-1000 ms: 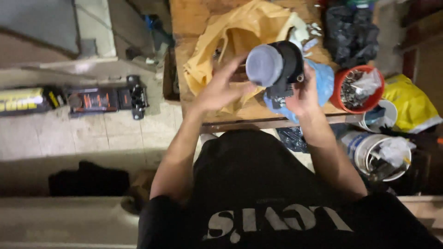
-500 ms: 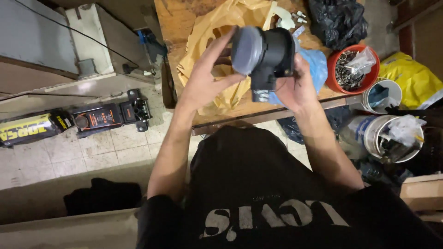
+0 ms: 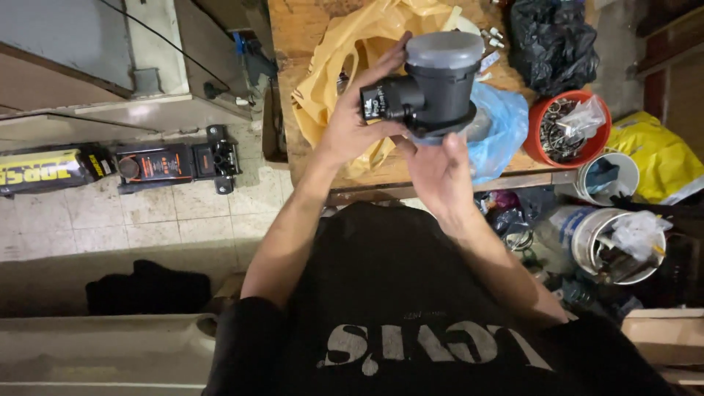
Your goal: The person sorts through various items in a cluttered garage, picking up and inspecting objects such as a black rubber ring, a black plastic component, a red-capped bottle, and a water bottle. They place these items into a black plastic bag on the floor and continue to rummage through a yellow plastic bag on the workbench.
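I see both hands — left hand, right hand — clasping a black part over yellow bag, blue bag, red bowl beside.

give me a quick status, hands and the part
Left hand and right hand both grip the black part, held above the bench. Yellow bag beneath. Nothing in the way.

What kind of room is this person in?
Most likely a garage or home workshop. A floor jack lies on the tiled floor, a red tub of metal bits sits on the wooden workbench, and both hands hold a black machine part.
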